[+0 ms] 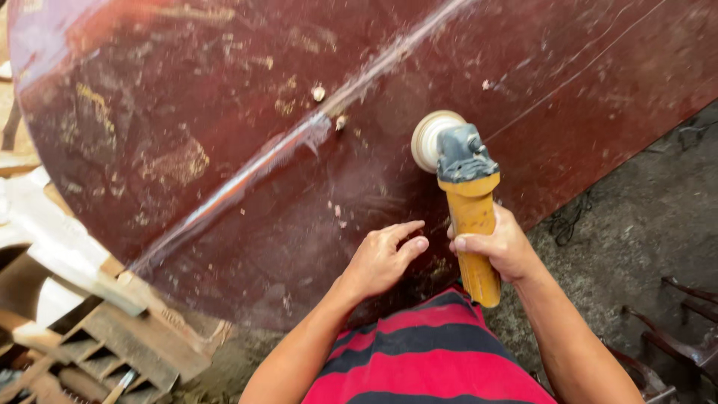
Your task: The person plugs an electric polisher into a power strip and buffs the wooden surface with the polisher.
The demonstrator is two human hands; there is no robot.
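**Grinder on round red worktop**

Big round dark-red worktop (187,135) fills most of the view, surface scuffed, with a pale scratched streak (299,142) running diagonally across it. Grey concrete floor (651,217) beyond its right edge. Stack of wooden frames (112,344) by its lower left edge. Dark chair parts (673,337) on the floor at far right. Striped red-and-black shirt (426,359) at bottom centre. Yellow angle grinder (470,209) lies over the worktop near its lower right edge, grey head and pale sanding disc (428,138) against the surface. Right hand (497,247) clenched around the grinder's yellow body. Left hand (385,258) released, fingers loose, resting on the worktop just beside the grinder. Small pale chips (318,93) near the streak.
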